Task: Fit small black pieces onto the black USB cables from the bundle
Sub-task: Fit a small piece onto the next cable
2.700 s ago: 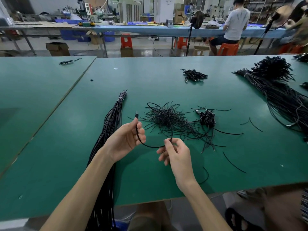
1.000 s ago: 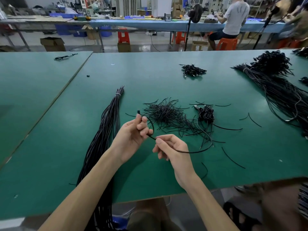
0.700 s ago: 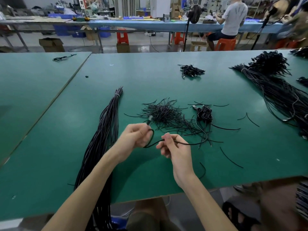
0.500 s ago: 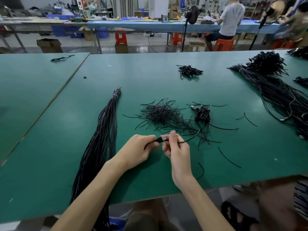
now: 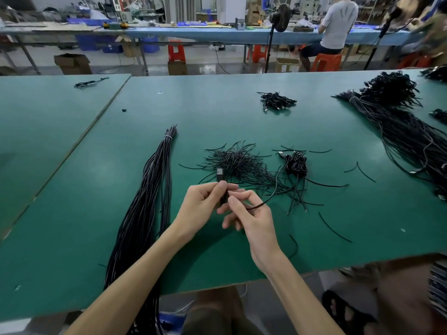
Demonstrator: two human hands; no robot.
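Left hand [image 5: 200, 209] and right hand [image 5: 254, 221] meet just nearer than the pile of small black pieces [image 5: 238, 163]. Left grip pinches the USB cable [image 5: 219, 175] under its plug (plug pointing up), and right grip pinches the cord beside it. The cable bundle [image 5: 147, 206] lies left of the pile.
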